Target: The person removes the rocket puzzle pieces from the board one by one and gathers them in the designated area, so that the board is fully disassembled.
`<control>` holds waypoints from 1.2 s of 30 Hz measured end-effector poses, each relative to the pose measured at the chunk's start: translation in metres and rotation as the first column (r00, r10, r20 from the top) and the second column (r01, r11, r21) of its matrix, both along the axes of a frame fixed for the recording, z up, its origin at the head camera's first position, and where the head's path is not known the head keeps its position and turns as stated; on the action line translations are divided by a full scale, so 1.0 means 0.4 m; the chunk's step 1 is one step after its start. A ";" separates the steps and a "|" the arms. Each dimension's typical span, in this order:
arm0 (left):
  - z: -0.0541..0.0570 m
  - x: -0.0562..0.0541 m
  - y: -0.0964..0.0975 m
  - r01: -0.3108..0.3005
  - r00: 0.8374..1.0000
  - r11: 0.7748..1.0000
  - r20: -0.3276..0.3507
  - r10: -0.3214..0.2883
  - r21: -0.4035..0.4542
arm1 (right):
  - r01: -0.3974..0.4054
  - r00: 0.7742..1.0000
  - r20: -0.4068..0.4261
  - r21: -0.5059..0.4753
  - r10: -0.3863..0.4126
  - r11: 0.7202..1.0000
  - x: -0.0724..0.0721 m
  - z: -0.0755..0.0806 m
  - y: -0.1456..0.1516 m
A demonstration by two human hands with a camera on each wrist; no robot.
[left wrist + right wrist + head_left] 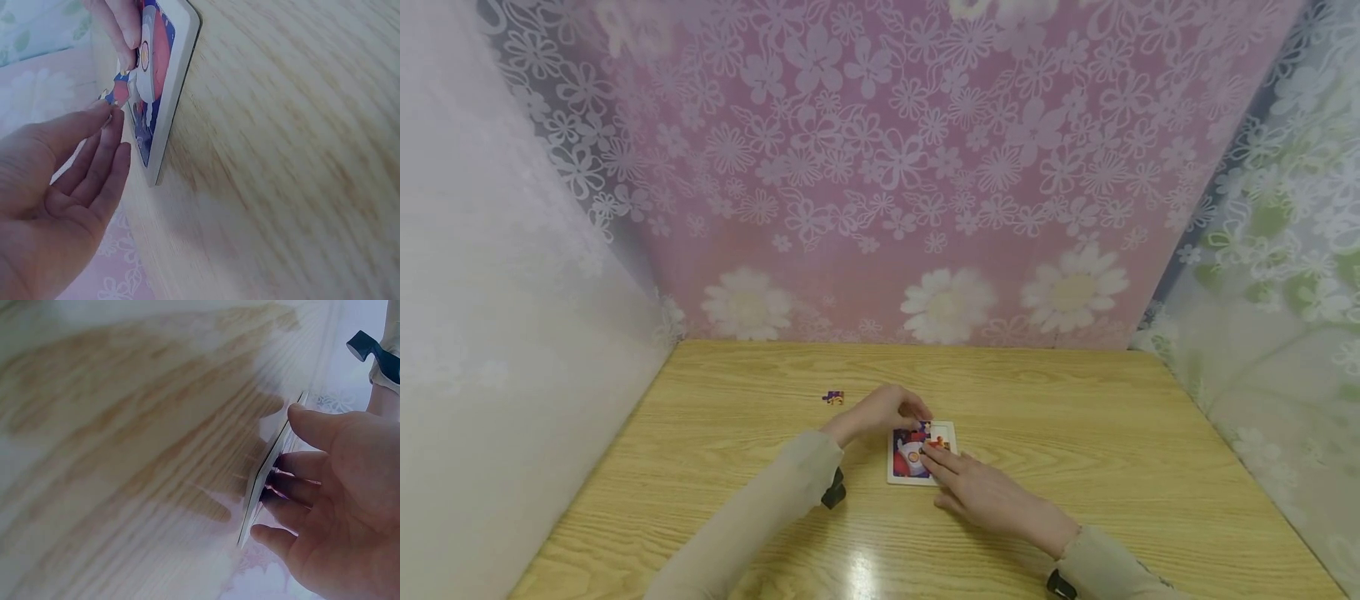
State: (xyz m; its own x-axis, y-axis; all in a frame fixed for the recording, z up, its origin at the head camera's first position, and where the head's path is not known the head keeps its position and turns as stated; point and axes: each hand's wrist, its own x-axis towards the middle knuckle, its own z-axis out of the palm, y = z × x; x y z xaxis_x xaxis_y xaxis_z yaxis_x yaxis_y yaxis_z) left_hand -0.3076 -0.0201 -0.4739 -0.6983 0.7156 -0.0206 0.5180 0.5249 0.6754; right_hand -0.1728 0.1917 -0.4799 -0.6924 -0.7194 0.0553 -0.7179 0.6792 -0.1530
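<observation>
A small jigsaw puzzle board [890, 468] with a pale rim and a colourful picture lies on the table in the head view. My left hand [883, 411] is over its far left part, thumb and forefinger pinching a puzzle piece [119, 92], which the left wrist view shows tilted against the picture. From the near right my right hand [992, 496] rests its extended fingertips on the picture, covering part of it. Seen in the right wrist view, those fingers [292, 509] reach over the thin edge of the board. A white patch of the board's base shows at its far right corner.
One loose puzzle piece [834, 398] lies on the wooden table [760, 392], to the far left of the board. Flowered cloth walls [880, 208] stand behind the table and at both sides. Dark straps [833, 490] sit at the wrists.
</observation>
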 end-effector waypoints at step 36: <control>-0.006 -0.012 -0.095 -0.365 0.898 0.897 0.350 0.268 0.250 | 0.008 1.000 -0.010 0.030 -0.008 1.000 0.001 0.004 -0.004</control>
State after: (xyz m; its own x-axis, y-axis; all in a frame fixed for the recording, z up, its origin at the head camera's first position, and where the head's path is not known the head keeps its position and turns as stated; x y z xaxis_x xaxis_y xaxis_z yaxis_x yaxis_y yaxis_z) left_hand -0.3124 -0.0580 -0.4762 -0.8828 0.4621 -0.0839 0.1070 0.3718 0.9221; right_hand -0.1725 0.1902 -0.4784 -0.6977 -0.7153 0.0399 -0.7137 0.6891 -0.1254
